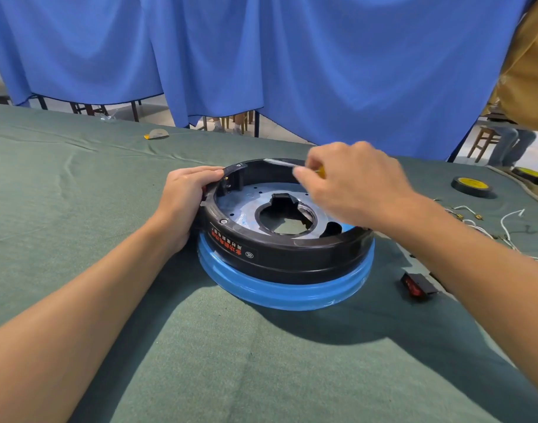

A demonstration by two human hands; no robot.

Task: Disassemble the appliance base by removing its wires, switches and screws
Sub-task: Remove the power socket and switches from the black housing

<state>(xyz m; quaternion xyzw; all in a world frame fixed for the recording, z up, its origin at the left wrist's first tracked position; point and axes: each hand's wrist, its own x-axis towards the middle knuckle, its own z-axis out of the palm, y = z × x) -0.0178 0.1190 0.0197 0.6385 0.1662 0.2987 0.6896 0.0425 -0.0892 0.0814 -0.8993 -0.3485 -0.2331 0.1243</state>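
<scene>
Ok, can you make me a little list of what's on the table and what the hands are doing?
base: black ring with blue rim, on the green cloth
left hand: grips the base's left edge
right hand: holds a yellow-handled tool over the base
switch: red, loose on the cloth, right of base
wires: white, lying far right

Appliance base lies flat, open side up: a black ring on a blue band, its label print upside down to me, a silver plate inside with a big cut-out centre. My left hand grips its left rim. My right hand pinches a yellow-handled tool, blurred, over its far rim. One screw sits in the base's near-left rim, a second screw at far-left. A red-and-black switch lies loose just right of the base. White wires lie further right, apart.
</scene>
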